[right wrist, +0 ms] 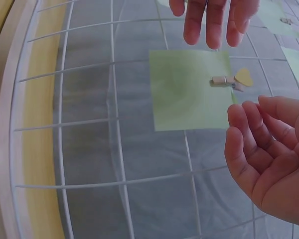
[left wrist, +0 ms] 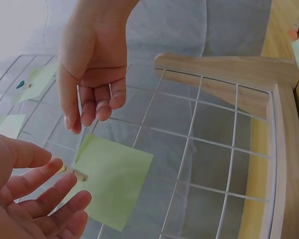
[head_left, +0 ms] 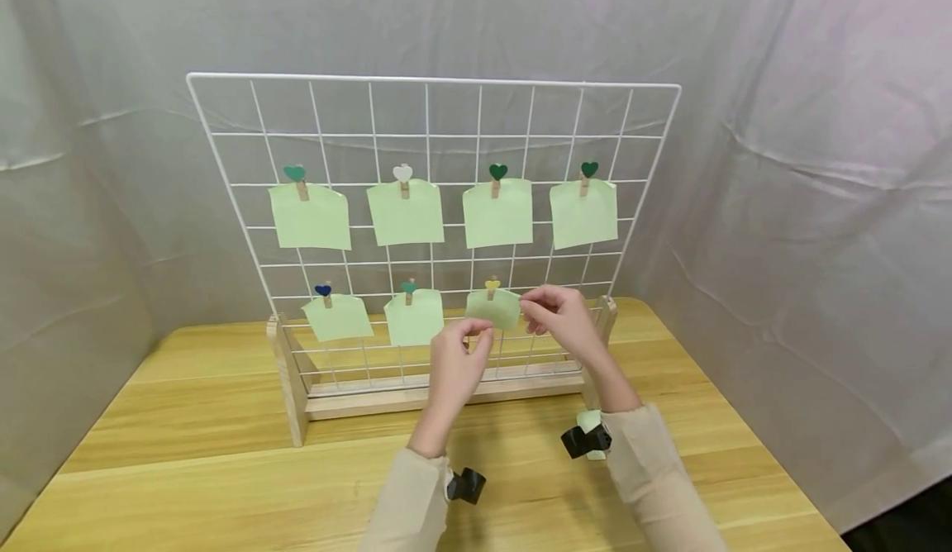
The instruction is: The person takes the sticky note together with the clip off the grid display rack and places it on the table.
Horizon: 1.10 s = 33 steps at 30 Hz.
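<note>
A green note hangs on the white wire grid from a small wooden clip with a yellow heart. My left hand is at the note's lower left, fingers loosely bent and holding nothing. At its right edge is my right hand, fingers relaxed. The right wrist view shows the whole note, the yellow heart and a gap between the note and my right hand. In the left wrist view the note hangs between my left hand and my right hand.
Four green notes hang in the grid's upper row, and two more in the lower row left of the yellow-heart one. Wooden feet hold the grid upright on the table. Something pale green lies by my right wrist.
</note>
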### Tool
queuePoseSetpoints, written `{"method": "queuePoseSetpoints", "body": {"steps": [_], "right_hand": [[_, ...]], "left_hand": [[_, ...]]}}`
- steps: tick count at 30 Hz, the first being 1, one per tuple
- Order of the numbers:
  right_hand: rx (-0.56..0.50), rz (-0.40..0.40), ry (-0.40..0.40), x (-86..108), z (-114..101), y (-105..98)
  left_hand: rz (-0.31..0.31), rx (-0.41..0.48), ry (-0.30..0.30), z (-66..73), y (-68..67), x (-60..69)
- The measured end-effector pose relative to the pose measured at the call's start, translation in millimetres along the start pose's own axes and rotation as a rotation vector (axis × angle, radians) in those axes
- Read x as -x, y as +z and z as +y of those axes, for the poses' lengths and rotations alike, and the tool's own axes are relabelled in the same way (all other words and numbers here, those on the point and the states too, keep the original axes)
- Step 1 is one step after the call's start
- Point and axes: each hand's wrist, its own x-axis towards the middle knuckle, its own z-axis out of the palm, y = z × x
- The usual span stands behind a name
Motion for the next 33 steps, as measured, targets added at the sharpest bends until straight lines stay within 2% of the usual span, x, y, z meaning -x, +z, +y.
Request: {"method": "queuePoseSetpoints", "body": {"steps": [11, 17, 20, 30, 33], "right_hand": [[0.005, -0.038, 0.002, -9.0, -19, 5], [0.042, -0.054, -0.028, -6.1, -43, 10], [0.053, -0.061, -0.037, -6.2, -47, 10], [0.092, -0.125, -0.058, -11.7, -48, 11], [0.092, -0.128, -0.064, -17.2, -34, 11]], "left_hand": [[0.113, 0.005, 0.022, -0.3, -5.0, -5.6], [0.088, -0.031, -0.008, -1.1, -8.6, -9.5], [0.069, -0.05, -0.027, -0.7, -9.8, -11.3], [0.046, -0.044, -0.047, -5.7, -5.2, -16.7], [0.038, -0.026, -0.049, -8.0, -3.3, -16.7]]}}
